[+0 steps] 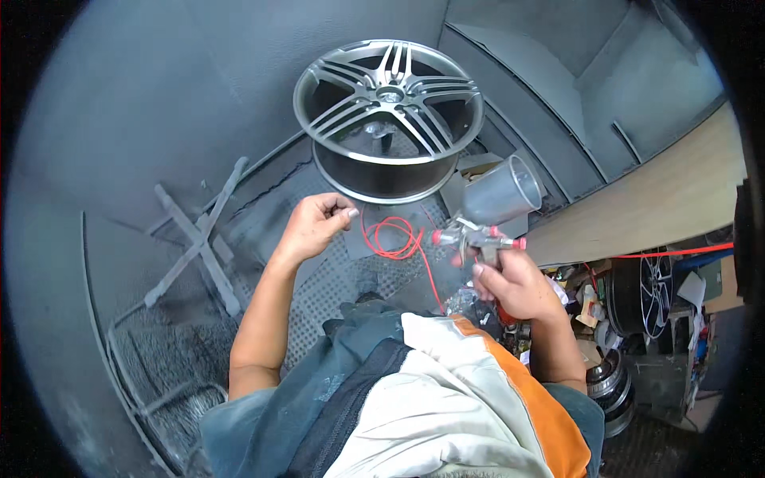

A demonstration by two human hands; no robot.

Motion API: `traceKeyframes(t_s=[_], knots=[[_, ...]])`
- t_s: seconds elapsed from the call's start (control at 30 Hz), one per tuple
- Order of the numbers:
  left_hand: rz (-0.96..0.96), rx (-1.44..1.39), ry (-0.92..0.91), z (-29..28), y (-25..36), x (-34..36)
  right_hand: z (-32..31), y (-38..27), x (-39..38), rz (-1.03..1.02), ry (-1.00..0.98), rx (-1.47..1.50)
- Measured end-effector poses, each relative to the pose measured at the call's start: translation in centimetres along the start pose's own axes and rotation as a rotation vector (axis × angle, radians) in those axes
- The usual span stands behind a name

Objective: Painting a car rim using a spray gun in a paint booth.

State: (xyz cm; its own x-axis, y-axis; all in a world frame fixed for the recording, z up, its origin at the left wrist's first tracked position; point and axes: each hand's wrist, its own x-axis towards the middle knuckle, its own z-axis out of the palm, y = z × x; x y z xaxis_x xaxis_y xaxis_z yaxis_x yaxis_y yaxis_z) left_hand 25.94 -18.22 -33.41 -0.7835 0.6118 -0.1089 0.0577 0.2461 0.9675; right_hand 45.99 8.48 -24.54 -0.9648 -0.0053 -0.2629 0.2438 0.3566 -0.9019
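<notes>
My right hand [518,287] is wrapped round the handle of a metal spray gun [470,237] with red-pink fittings. A grey paint cup [502,191] sits tilted on top of the gun, its round end toward the right. My left hand [313,227] is raised in front of me, fingers curled and thumb pressed to them in a pinch; a whitish spot shows at the tips, too small to name. Beyond both hands is a silver multi-spoke alloy wheel [422,131], face up, apart from the hands and gun. What supports it is mostly hidden.
A red hose [390,253] lies coiled on the dimpled floor mat [311,279]. Left stands a grey crossed metal stand [199,239] beside the grey wall [159,95]. A wooden panel [637,191] borders the right; past it are clutter, another wheel [657,295] and stacked rims [610,390].
</notes>
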Motion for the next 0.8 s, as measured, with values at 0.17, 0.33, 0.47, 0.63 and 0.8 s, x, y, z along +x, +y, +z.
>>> traceKeyframes(t_s=[0.17, 0.33, 0.47, 0.63, 0.8], knots=[[0.104, 0.088, -0.206, -2.6, 0.0, 6.9, 0.1, -4.3, 5.1, -0.111, 0.106, 0.022], [0.226, -0.025, -0.58, 2.0, -0.1, 9.6, -4.8, -6.5, 10.6, -0.091, 0.566, -0.072], [0.461, -0.283, -0.954, 7.7, -1.8, 8.5, -9.1, -4.3, 12.0, -0.089, 0.828, -0.172], [0.147, -0.405, -1.442, 11.1, -4.5, 9.1, -11.9, 0.6, 10.1, 0.043, 0.903, -0.125], [-0.06, -0.123, -1.357, 11.5, -5.3, 10.7, -11.0, 4.8, 7.0, 0.128, 0.644, -0.047]])
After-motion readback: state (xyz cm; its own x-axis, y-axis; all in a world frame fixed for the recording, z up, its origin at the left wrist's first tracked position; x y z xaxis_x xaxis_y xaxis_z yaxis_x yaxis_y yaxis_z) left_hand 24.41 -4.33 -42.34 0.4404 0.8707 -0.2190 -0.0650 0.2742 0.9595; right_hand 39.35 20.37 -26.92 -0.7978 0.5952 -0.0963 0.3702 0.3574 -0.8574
